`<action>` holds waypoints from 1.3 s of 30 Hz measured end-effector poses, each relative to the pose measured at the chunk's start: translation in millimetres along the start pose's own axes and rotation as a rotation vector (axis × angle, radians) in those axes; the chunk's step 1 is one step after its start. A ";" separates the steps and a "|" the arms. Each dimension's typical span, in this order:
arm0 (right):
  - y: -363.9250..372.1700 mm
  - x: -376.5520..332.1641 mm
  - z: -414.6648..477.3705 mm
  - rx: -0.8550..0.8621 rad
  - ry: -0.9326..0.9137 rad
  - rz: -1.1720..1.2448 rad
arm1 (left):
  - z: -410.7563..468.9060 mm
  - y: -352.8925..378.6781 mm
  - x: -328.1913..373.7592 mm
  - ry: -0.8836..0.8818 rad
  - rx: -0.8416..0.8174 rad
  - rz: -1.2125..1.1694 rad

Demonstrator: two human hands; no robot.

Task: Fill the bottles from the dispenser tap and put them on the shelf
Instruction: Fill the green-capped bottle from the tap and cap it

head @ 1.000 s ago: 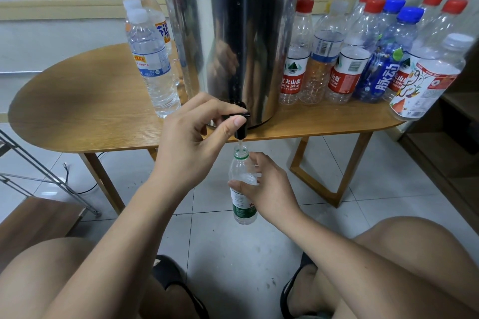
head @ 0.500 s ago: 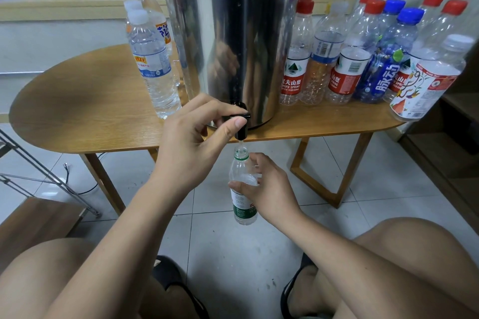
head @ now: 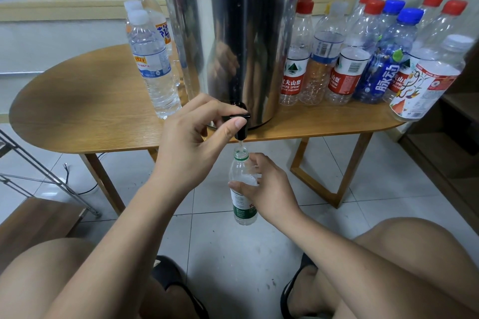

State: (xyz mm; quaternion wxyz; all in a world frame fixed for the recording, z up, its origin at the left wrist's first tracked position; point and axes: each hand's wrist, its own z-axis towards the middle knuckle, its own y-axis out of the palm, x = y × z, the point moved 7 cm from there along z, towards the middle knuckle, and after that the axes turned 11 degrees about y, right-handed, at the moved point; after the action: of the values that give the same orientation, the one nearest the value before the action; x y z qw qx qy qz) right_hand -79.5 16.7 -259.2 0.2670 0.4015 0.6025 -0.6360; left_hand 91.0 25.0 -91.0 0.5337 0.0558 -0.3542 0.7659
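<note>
1. Nothing has shifted in the last half second. The small clear plastic bottle with a green label (head: 243, 208) hangs in the same spot, upright, with its mouth just under the black plastic tap (head: 241, 131), below the table edge and above the tiled floor.
2. Your right hand (head: 272, 191) wraps the bottle mid-body, thumb and fingers curled round it. Your left hand (head: 191, 145) pinches the tap lever between thumb and forefinger. A thin stream runs into the neck.
3. Keep the mouth centred under the spout and the bottle plumb. Grip lightly, since thin plastic will likely buckle and slop. Can't read the fill level from here, so watch the neck and let go of the lever early.
4. The tall stainless steel dispenser (head: 233, 33) sits at the front edge of the rounded wooden table (head: 77, 111), so the tap overhangs it.
5. Tall capped clear bottles (head: 153, 65), seemingly full, stand left of the dispenser. The crowd of empty capped bottles (head: 344, 67) stands right of it, with the end one near the table's tip. Don't clip them.
6. The dark wooden shelf (head: 440, 147) is on your right, past the table leg, with open floor between. Swing low and right, clear of your knee.
</note>
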 end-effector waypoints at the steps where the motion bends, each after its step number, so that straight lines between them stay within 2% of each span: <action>1: -0.3 -0.3 0.0 -0.001 0.001 -0.003 | -0.2 0.0 0.0 0.001 0.000 0.001; 39: 0.9 -4.4 -0.5 0.007 -0.033 -0.059 | -0.1 -0.9 -2.4 -0.017 -0.006 -0.011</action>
State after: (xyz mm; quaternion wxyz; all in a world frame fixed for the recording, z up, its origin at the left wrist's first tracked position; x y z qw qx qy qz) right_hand -76.4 16.4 -256.0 0.2568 0.3740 0.6073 -0.6522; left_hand 92.8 23.3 -91.8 0.5352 0.0626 -0.3606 0.7613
